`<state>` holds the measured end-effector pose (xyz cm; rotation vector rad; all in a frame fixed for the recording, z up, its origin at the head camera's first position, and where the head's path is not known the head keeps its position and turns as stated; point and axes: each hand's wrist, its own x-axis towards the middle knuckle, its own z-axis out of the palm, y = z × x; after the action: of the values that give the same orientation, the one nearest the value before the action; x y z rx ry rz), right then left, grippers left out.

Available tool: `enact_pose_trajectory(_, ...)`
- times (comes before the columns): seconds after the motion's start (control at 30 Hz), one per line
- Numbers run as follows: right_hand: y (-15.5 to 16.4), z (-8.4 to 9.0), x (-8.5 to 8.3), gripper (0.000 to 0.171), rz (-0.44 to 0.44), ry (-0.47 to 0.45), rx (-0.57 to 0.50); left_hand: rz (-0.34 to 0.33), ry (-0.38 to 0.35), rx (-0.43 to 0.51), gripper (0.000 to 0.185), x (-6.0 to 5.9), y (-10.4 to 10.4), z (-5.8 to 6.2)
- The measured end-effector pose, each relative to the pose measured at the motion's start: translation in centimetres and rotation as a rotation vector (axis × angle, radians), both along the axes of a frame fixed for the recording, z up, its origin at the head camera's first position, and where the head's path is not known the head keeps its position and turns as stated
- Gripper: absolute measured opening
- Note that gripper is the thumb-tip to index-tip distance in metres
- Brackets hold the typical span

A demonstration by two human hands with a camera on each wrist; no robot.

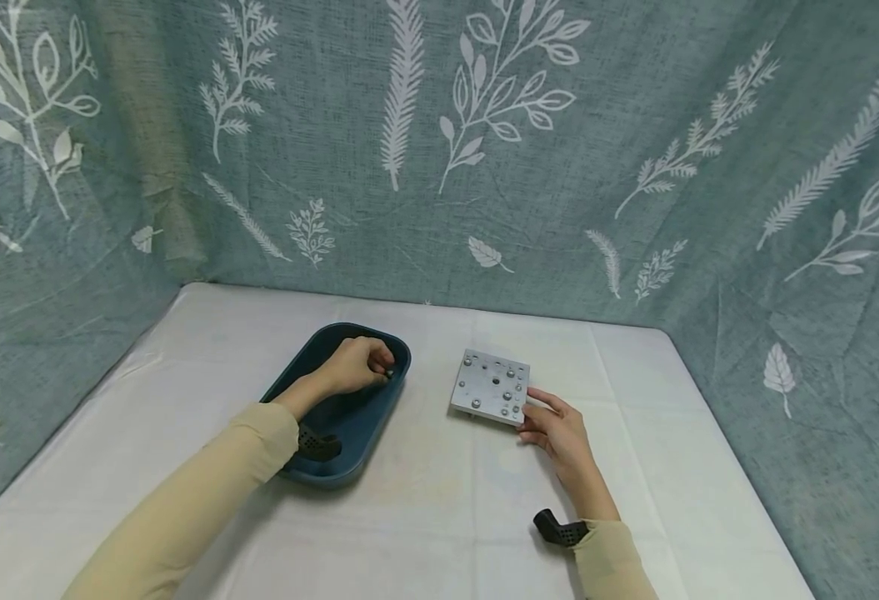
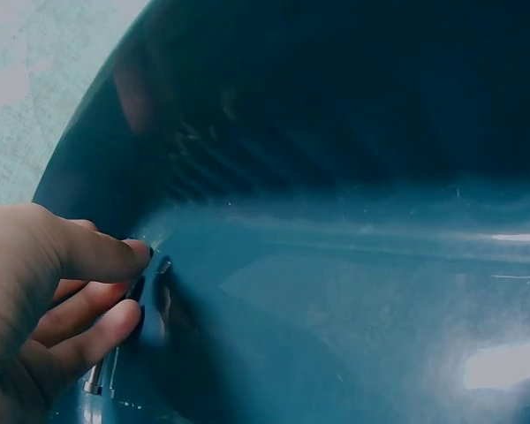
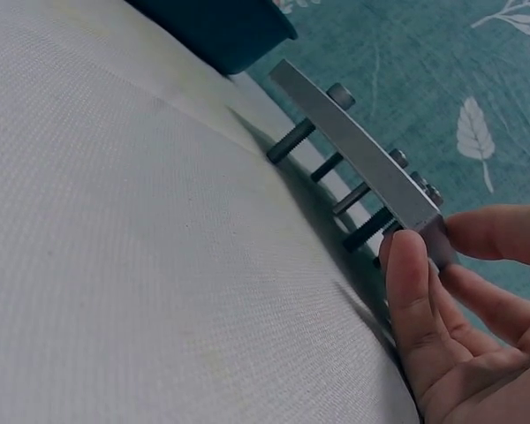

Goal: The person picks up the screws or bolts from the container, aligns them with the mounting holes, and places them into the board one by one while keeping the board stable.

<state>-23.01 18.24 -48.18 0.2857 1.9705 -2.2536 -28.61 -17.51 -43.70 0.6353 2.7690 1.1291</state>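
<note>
The left hand (image 1: pixel 355 367) lies inside the dark blue tray (image 1: pixel 312 367), at its far end, with the fingers (image 2: pixel 97 256) curled together over a small dark bolt (image 2: pixel 163 265) on the tray floor; the wrist view shows the fingertips at the bolt, but whether they have actually pinched it cannot be told. A second metal piece (image 2: pixel 102 375) lies just below those fingers against the tray wall. To the right of the tray, well apart from it, the square metal plate (image 1: pixel 491 386) rests on the white-covered surface (image 1: pixel 439 517), raised on the shafts of the bolts (image 3: pixel 291 141) that pass through it, their heads showing on its top face. The right hand (image 1: pixel 555 429) holds the plate by the near right corner, the thumb (image 3: pixel 411 274) and fingers pinching its edge.
</note>
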Motion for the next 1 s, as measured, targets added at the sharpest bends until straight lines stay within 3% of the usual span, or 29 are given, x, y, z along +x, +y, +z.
enact_pose_trajectory(0.33, 0.12, 0.18, 0.08, 0.041, 0.000, 0.001, 0.006, -0.021, -0.045, -0.015, 0.026, -0.19, 0.11, 0.11)
enact_pose_trajectory(0.57, -0.06, 0.31, 0.11, 0.043, 0.008, 0.016, -0.021, -0.146, -0.112, -0.053, 0.023, -0.43, 0.34, 0.31)
enact_pose_trajectory(0.73, -0.16, 0.32, 0.13, 0.043, 0.015, 0.019, -0.022, -0.229, -0.080, -0.084, 0.024, -0.48, 0.27, 0.02)
enact_pose_trajectory(1.0, -0.02, 0.24, 0.16, 0.042, 0.016, 0.032, -0.017, -0.271, -0.042, -0.085, 0.021, -0.22, 0.11, -0.31)
